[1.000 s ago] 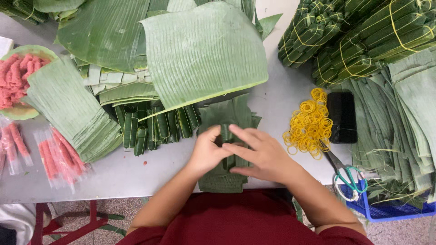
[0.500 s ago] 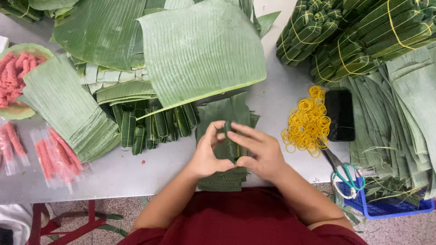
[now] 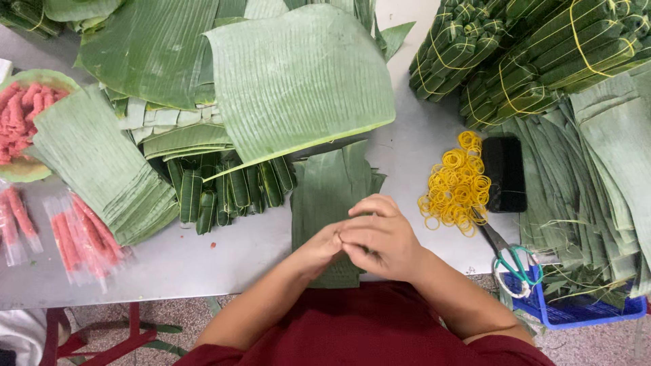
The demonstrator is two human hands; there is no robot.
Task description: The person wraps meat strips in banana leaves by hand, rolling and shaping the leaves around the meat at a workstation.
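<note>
My left hand (image 3: 317,249) and my right hand (image 3: 385,238) are pressed together, fingertips meeting, just above a stack of cut banana leaf pieces (image 3: 332,186) at the table's front edge. Both hands are closed around a small folded leaf piece that is almost entirely hidden between the fingers. Left of the stack lies a row of small dark green leaf-wrapped rolls (image 3: 230,190). A heap of yellow rubber bands (image 3: 456,184) lies to the right of my right hand.
Big banana leaves (image 3: 298,81) cover the table's back. A leaf stack (image 3: 95,169), pink meat on a plate (image 3: 20,115) and bagged pink sticks (image 3: 71,234) sit left. Right: a black phone (image 3: 504,173), scissors (image 3: 510,261), tied bundles (image 3: 529,54), leaf strips (image 3: 597,176), a blue basket (image 3: 576,308).
My hands have lifted off the flat leaf stack and drawn together; the fingers that lay spread on the leaf are now closed against each other.
</note>
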